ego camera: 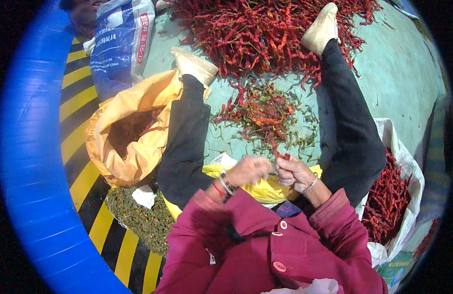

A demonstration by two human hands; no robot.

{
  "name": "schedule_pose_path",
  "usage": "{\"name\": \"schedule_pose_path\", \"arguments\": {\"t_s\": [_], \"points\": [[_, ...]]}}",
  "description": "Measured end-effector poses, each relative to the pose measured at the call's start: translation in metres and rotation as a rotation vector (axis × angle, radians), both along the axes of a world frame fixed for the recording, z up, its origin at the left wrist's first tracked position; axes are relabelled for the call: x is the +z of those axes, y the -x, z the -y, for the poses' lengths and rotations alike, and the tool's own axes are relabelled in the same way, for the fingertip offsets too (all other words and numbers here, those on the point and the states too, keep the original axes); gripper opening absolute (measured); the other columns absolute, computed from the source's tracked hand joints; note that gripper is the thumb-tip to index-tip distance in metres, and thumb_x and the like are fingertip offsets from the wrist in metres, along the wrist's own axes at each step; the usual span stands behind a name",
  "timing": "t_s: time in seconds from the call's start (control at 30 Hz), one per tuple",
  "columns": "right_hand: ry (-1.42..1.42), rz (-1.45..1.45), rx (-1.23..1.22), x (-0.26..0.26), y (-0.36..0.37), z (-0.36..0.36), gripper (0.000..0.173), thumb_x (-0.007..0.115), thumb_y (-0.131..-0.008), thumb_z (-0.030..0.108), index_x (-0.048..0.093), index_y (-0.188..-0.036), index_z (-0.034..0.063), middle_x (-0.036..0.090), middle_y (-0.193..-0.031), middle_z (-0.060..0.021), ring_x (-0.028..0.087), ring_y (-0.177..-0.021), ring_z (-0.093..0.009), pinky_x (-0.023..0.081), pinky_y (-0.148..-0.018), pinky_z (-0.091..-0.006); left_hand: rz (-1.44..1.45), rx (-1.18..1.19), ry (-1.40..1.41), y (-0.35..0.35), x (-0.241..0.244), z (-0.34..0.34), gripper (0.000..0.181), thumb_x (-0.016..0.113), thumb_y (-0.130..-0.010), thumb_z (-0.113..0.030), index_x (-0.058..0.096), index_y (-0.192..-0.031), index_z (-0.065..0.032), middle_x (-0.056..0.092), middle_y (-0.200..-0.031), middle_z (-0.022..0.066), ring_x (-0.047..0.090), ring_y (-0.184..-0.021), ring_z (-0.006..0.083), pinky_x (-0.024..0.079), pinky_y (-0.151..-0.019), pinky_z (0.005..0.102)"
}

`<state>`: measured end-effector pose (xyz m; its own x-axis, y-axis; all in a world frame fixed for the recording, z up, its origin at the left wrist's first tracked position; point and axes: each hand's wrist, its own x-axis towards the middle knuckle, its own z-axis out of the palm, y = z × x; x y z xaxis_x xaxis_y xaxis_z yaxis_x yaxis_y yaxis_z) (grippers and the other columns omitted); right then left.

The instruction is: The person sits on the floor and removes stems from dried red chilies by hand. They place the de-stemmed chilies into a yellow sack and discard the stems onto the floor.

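Observation:
My right hand (293, 171), a bangle at its wrist, is closed on a dried red chili pepper (273, 145) that points up from the fingers. Close beside it is my left hand (251, 171), blurred, with bangles and a red string; whether its fingers hold anything cannot be told. Between my outstretched legs lies a small pile of dried red chilies (263, 110), mixed with green stems (303, 137). A yellow plastic bag (265, 191) lies across my lap beneath both hands.
A large heap of dried chilies (248, 36) lies beyond my shoes. At left stand an open yellow woven sack (138, 88), a blue sack (112, 47) and a mound of stems (149, 220). A white sack (413, 176) of chilies stands at right.

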<state>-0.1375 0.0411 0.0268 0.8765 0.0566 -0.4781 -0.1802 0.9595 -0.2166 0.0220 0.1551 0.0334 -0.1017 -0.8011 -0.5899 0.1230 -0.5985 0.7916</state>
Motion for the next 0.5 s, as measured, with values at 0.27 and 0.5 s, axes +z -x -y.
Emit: {"name": "schedule_pose_path", "arguments": {"t_s": [0.27, 0.5], "points": [[0.205, -0.063, -0.148, 0.003, -0.012, 0.006, 0.025, 0.049, -0.084, 0.028, 0.048, -0.070, 0.0078, 0.054, -0.069, -0.0084, 0.044, -0.047, -0.011, 0.028, -0.038, -0.0198, 1.637, 0.154, -0.115, -0.130, -0.116, -0.007, 0.014, 0.054, -0.074, -0.020, 0.056, -0.076, -0.0069, 0.056, -0.084, 0.0128, 0.057, -0.075, 0.0305, 0.044, -0.060, 0.0439], [0.171, -0.052, -0.257, -0.017, -0.011, 0.004, 0.024, 0.048, -0.086, 0.027, 0.049, -0.071, 0.0072, 0.055, -0.062, -0.0058, 0.058, -0.070, -0.020, 0.047, -0.070, -0.0305, 0.380, 0.636, -0.093, -0.065, -0.024, -0.001, 0.020, 0.052, -0.082, -0.022, 0.053, -0.089, -0.0029, 0.060, -0.077, 0.0119, 0.049, -0.041, 0.0129, 0.038, -0.037, 0.0237]]}}
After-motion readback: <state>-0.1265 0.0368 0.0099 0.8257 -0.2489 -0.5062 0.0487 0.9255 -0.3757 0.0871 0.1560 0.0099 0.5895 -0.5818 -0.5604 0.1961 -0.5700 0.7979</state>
